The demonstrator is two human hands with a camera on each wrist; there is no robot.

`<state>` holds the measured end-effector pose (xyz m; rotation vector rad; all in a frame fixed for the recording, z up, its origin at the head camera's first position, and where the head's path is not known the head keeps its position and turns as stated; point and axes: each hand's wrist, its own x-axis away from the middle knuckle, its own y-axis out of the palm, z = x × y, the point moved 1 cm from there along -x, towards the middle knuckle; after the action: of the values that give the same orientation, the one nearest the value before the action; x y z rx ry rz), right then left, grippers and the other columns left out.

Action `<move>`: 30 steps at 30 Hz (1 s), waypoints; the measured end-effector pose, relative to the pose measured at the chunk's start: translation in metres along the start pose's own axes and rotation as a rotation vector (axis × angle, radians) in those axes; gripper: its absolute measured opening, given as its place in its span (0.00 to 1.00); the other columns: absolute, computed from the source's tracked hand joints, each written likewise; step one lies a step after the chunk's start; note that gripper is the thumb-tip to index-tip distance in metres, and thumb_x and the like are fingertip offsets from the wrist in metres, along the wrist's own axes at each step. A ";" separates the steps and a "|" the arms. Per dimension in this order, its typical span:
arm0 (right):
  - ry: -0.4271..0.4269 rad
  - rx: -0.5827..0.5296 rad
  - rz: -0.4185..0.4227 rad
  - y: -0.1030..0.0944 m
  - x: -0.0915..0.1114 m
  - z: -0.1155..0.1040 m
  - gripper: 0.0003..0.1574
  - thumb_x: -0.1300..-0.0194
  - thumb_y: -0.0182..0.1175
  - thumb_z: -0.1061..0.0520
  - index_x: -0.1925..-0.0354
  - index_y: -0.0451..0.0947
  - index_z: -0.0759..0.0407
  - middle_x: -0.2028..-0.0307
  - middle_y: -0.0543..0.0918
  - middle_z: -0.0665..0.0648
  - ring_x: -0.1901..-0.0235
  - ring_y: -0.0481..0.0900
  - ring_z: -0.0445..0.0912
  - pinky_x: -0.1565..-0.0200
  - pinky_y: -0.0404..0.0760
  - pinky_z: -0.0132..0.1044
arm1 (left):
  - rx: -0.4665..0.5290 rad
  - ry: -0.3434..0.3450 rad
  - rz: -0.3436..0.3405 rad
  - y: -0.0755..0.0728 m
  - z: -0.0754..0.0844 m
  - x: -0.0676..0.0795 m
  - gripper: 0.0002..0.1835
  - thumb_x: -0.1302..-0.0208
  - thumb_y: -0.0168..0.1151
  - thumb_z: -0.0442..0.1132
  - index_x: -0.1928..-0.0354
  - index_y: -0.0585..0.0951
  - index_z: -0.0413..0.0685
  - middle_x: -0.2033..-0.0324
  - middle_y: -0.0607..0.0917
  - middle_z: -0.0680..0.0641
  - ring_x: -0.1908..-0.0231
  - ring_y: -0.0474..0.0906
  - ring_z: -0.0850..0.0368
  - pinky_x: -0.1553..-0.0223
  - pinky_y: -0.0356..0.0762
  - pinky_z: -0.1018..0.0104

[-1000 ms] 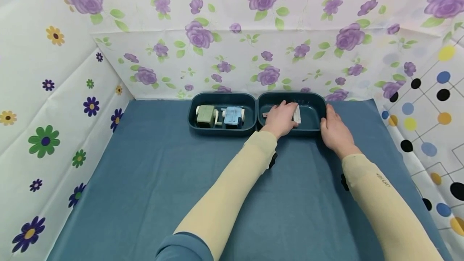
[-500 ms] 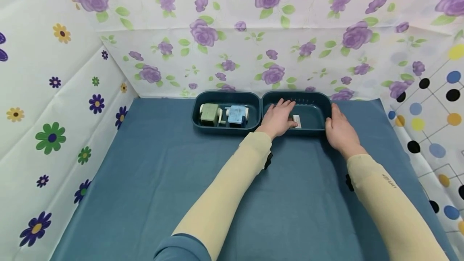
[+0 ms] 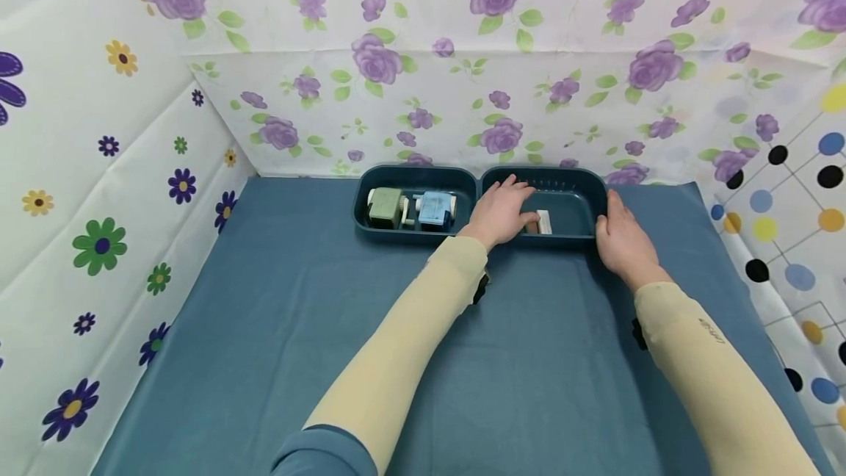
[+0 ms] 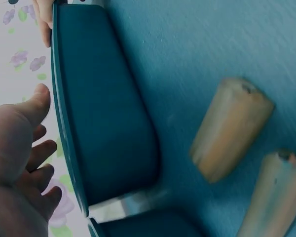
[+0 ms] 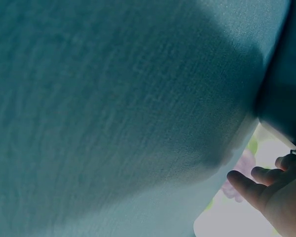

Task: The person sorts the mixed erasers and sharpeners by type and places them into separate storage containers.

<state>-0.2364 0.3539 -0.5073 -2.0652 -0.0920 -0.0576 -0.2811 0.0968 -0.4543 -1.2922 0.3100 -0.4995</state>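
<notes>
Two dark teal trays stand end to end, just beside one another, on the blue cloth (image 3: 317, 344). The left tray (image 3: 423, 179) contains two boxy units with white fittings: one green unit (image 3: 385, 204) and, to its right, one blue unit (image 3: 435, 206). The right tray (image 3: 573, 213) contains one visible white block (image 3: 545, 222), tilted slightly, with one brown piece (image 3: 532, 227) immediately left of it, by my thumb. I cannot tell whether these two are parts of a single item; my hand covers the left portion of this tray.

My left hand (image 3: 498, 215) is positioned over that portion, fingers parted and loosely bent, with nothing visible in its grasp. My right hand (image 3: 624, 241) lies against the outer right end of the right tray, its fingers extended along the wall and the thumb at the near corner; it steadies the tray without wrapping around it.

The left wrist view shows two items on the cloth outside the trays: one cylindrical object (image 4: 232, 129) and a second cylindrical object (image 4: 274, 197), both blurred.
</notes>
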 end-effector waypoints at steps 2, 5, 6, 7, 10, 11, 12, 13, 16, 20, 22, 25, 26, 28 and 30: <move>0.001 -0.002 0.000 0.000 0.000 0.000 0.43 0.12 0.25 0.45 0.14 0.25 0.63 0.15 0.34 0.70 0.20 0.43 0.74 0.25 0.49 0.73 | 0.008 0.007 0.018 -0.003 -0.002 0.002 0.32 0.19 0.57 0.59 0.20 0.71 0.58 0.21 0.70 0.54 0.17 0.51 0.55 0.18 0.50 0.58; -0.001 -0.006 0.004 0.000 0.000 -0.001 0.43 0.12 0.26 0.45 0.14 0.26 0.63 0.15 0.35 0.71 0.20 0.43 0.74 0.25 0.49 0.73 | 0.025 0.021 0.056 -0.007 -0.006 0.005 0.30 0.19 0.59 0.59 0.23 0.76 0.58 0.25 0.75 0.55 0.19 0.58 0.56 0.21 0.60 0.59; -0.003 -0.007 0.005 0.000 0.000 -0.001 0.43 0.12 0.26 0.45 0.14 0.26 0.63 0.15 0.35 0.71 0.20 0.43 0.74 0.25 0.49 0.73 | 0.033 0.026 0.066 -0.008 -0.007 0.007 0.29 0.20 0.59 0.59 0.24 0.77 0.58 0.27 0.77 0.55 0.22 0.65 0.57 0.25 0.66 0.61; -0.004 -0.008 0.005 0.000 0.000 -0.001 0.43 0.12 0.26 0.45 0.14 0.26 0.63 0.15 0.35 0.71 0.20 0.43 0.74 0.25 0.49 0.73 | 0.040 0.032 0.077 -0.009 -0.008 0.008 0.28 0.20 0.60 0.58 0.25 0.78 0.58 0.29 0.79 0.55 0.26 0.71 0.58 0.29 0.73 0.62; -0.006 -0.007 0.007 0.000 -0.001 -0.003 0.42 0.12 0.27 0.46 0.14 0.26 0.63 0.15 0.35 0.71 0.20 0.43 0.74 0.24 0.48 0.72 | 0.072 0.049 0.089 -0.012 -0.012 0.012 0.27 0.20 0.61 0.58 0.27 0.80 0.58 0.35 0.84 0.54 0.44 0.84 0.63 0.48 0.83 0.66; -0.006 -0.006 0.006 0.000 -0.001 -0.003 0.42 0.12 0.27 0.46 0.14 0.26 0.63 0.15 0.35 0.71 0.20 0.43 0.75 0.24 0.48 0.72 | 0.081 0.054 0.088 -0.013 -0.013 0.014 0.26 0.20 0.61 0.58 0.27 0.80 0.58 0.37 0.85 0.54 0.50 0.85 0.64 0.53 0.84 0.67; -0.005 -0.005 0.006 0.000 -0.001 -0.003 0.42 0.12 0.27 0.46 0.14 0.26 0.63 0.15 0.35 0.71 0.20 0.43 0.74 0.24 0.48 0.72 | 0.084 0.058 0.087 -0.014 -0.015 0.016 0.26 0.20 0.61 0.58 0.27 0.81 0.58 0.39 0.86 0.55 0.55 0.85 0.65 0.57 0.83 0.67; -0.005 -0.005 0.007 0.000 -0.001 -0.003 0.42 0.12 0.27 0.46 0.14 0.26 0.64 0.15 0.35 0.71 0.20 0.43 0.74 0.24 0.48 0.72 | 0.086 0.061 0.090 -0.015 -0.016 0.017 0.26 0.20 0.61 0.59 0.28 0.81 0.59 0.39 0.86 0.55 0.55 0.85 0.65 0.57 0.83 0.68; -0.002 -0.002 0.009 0.000 0.000 -0.005 0.42 0.11 0.26 0.46 0.14 0.27 0.64 0.15 0.35 0.70 0.20 0.43 0.74 0.24 0.49 0.72 | 0.076 0.079 0.100 -0.019 -0.020 0.023 0.25 0.20 0.60 0.59 0.28 0.81 0.61 0.37 0.85 0.56 0.49 0.84 0.64 0.52 0.83 0.67; 0.004 -0.006 0.000 -0.001 0.001 -0.005 0.42 0.12 0.26 0.45 0.14 0.25 0.63 0.15 0.34 0.70 0.20 0.43 0.74 0.25 0.49 0.73 | 0.084 0.117 0.119 -0.021 -0.026 0.032 0.25 0.20 0.60 0.59 0.29 0.82 0.59 0.35 0.84 0.55 0.42 0.83 0.62 0.44 0.82 0.65; 0.007 -0.008 -0.003 -0.002 0.001 -0.005 0.43 0.12 0.25 0.45 0.14 0.24 0.62 0.15 0.34 0.70 0.20 0.43 0.75 0.25 0.49 0.73 | 0.091 0.144 0.128 -0.022 -0.029 0.037 0.24 0.20 0.60 0.57 0.30 0.82 0.58 0.35 0.84 0.54 0.42 0.83 0.61 0.43 0.82 0.64; 0.006 -0.010 -0.006 -0.002 0.001 -0.004 0.43 0.12 0.24 0.44 0.14 0.24 0.62 0.15 0.33 0.70 0.20 0.42 0.74 0.25 0.49 0.74 | 0.104 0.190 0.159 -0.022 -0.034 0.045 0.22 0.20 0.62 0.55 0.32 0.84 0.56 0.37 0.86 0.52 0.42 0.84 0.59 0.42 0.81 0.63; 0.004 -0.008 -0.004 -0.001 0.001 -0.003 0.43 0.12 0.24 0.44 0.14 0.24 0.62 0.15 0.34 0.70 0.20 0.43 0.74 0.25 0.49 0.74 | 0.107 0.203 0.168 -0.022 -0.036 0.048 0.22 0.20 0.63 0.54 0.33 0.84 0.56 0.37 0.86 0.52 0.43 0.84 0.58 0.42 0.81 0.63; 0.001 -0.008 -0.002 -0.002 0.001 -0.002 0.43 0.12 0.24 0.44 0.15 0.25 0.63 0.15 0.34 0.71 0.20 0.43 0.74 0.25 0.49 0.74 | 0.115 0.230 0.187 -0.023 -0.039 0.054 0.21 0.21 0.64 0.53 0.34 0.85 0.55 0.38 0.86 0.52 0.43 0.84 0.58 0.42 0.81 0.62; -0.001 -0.007 0.000 -0.002 0.001 -0.002 0.43 0.12 0.24 0.44 0.15 0.25 0.64 0.16 0.34 0.71 0.20 0.43 0.75 0.26 0.49 0.74 | 0.130 0.247 0.199 -0.023 -0.043 0.061 0.20 0.21 0.65 0.52 0.34 0.85 0.55 0.39 0.87 0.51 0.43 0.84 0.58 0.42 0.81 0.62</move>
<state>-0.2357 0.3532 -0.5050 -2.0719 -0.0923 -0.0565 -0.2546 0.0251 -0.4394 -1.0614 0.5968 -0.5017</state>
